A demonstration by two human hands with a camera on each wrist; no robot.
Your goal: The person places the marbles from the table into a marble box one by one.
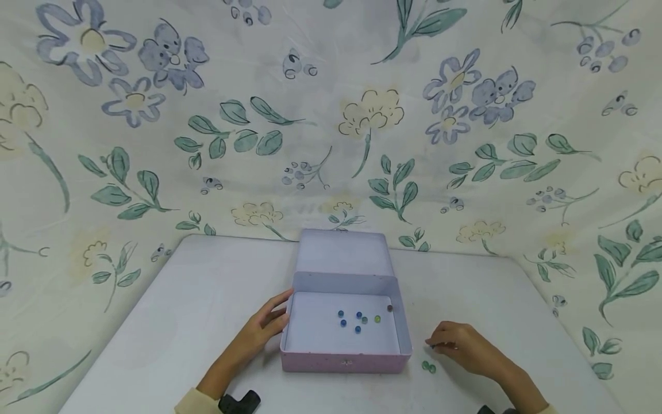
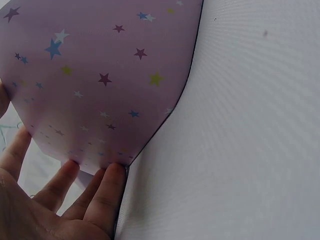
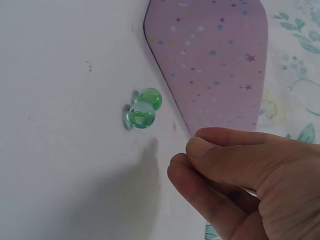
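The left hand (image 1: 261,328) rests flat on the side of the pink box (image 1: 345,361), fingers straight. The right hand (image 1: 457,345) has its fingers curled and pinched together; whether a marble is inside is hidden. Two green marbles (image 3: 143,108) sit on the desk (image 1: 170,322) close by. Best to pinch gently, because marbles roll.

The head view looks forward and down from above the near edge of the white table (image 1: 170,310), taking in the whole open pink tin box with star print (image 1: 345,361), both hands and the flowered cloth backdrop (image 1: 331,115) behind; the left wrist view sits very close to the box's starred outer wall (image 2: 100,75), looking along the left hand's fingers (image 2: 102,192) laid against it; the right wrist view looks down from close above the tabletop past the right hand (image 3: 240,175), onto two green glass marbles (image 3: 144,107) just beside the box (image 3: 215,60); all three views share the box and table, and the head view also shows the marbles (image 1: 428,366).
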